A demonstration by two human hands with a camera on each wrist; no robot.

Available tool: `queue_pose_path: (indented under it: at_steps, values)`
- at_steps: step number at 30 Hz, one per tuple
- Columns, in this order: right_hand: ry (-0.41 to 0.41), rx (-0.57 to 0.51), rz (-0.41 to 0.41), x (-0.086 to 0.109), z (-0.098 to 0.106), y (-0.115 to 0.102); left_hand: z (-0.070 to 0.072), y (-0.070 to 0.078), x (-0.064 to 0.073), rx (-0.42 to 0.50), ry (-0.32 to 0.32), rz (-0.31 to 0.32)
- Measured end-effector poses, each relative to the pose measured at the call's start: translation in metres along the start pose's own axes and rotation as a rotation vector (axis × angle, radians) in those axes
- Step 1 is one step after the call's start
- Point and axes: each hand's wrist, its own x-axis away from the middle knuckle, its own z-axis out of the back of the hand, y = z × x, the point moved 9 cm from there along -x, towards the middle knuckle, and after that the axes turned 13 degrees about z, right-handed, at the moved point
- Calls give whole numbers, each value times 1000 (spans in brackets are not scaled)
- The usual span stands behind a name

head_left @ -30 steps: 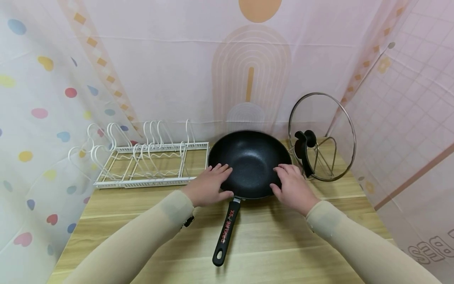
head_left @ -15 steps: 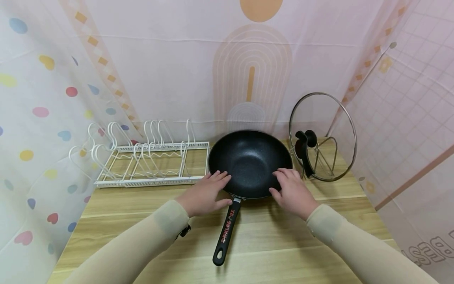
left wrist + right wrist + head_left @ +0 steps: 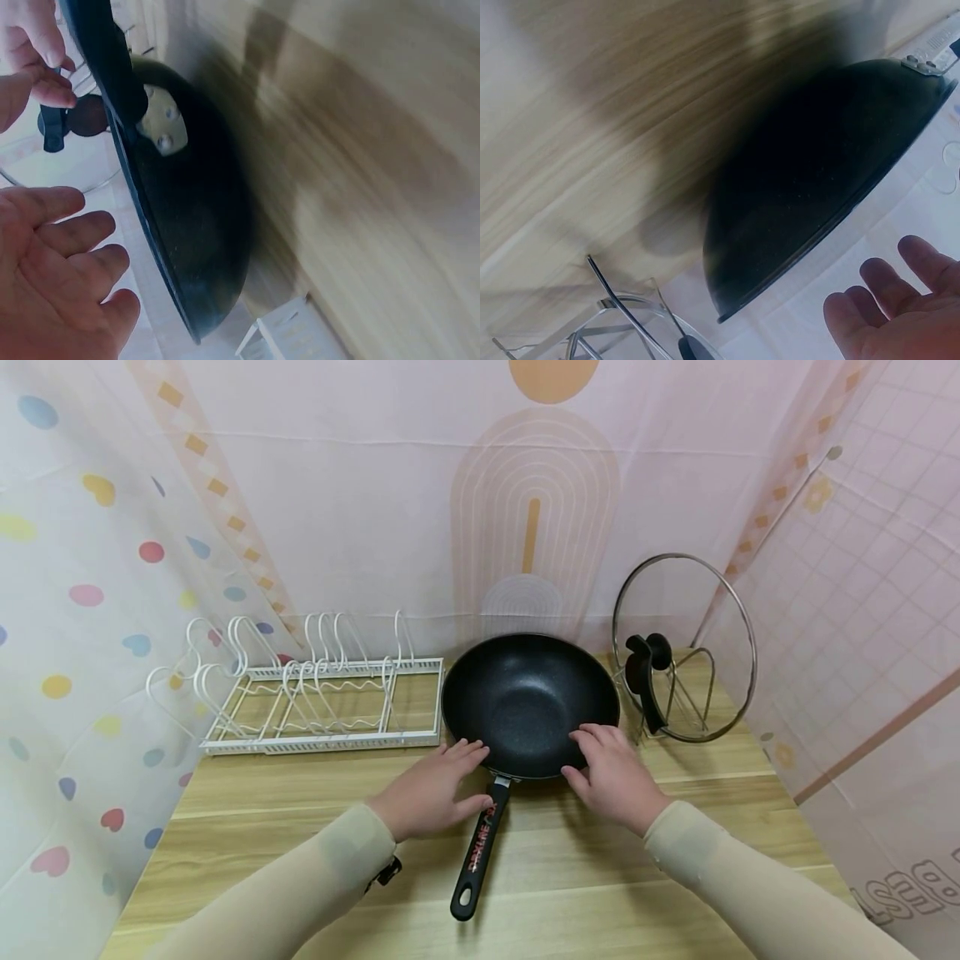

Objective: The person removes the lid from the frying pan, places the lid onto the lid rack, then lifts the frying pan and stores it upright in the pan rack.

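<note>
A black wok (image 3: 528, 693) rests on the wooden table, its long black handle (image 3: 472, 868) pointing toward the front edge. Near the handle's base, over the wok's lower left rim, my left hand (image 3: 427, 789) hovers with relaxed fingers and nothing in its grasp. My right hand (image 3: 617, 781) is over the lower right rim, fingers slightly bent and empty. The left wrist view has the left hand (image 3: 56, 274) apart from the wok's side (image 3: 195, 217). A gap also shows between the right hand (image 3: 904, 307) and the rim in the right wrist view.
Left of the wok stands a white wire dish rack (image 3: 352, 743) with upright loops. On the right, a glass lid (image 3: 750, 647) with a black knob leans upright in a metal stand (image 3: 708, 681). Patterned curtains (image 3: 337, 527) close off the back and sides.
Both hands have drawn back a little toward the front, away from the middle of the wok. The wok, rack and lid have kept their places.
</note>
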Motion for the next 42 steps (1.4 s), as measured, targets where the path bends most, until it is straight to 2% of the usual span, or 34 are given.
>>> queue_pose_path:
  at_steps: [5,13,19,29,42]
  values:
    - [7,16,14,1,-2,-1,-7,1,9,47,-1,6]
    - [5,-9,-18,4,-6,5,-21,3,18,82,-29,31]
    - [9,-9,-8,3,-8,2,-29,3,21,104,-47,50]
    - [20,-51,0,4,-10,-5,-35,4,25,185,-50,61]
    - [2,-64,7,4,-16,-13,-44,-1,27,243,-100,104]
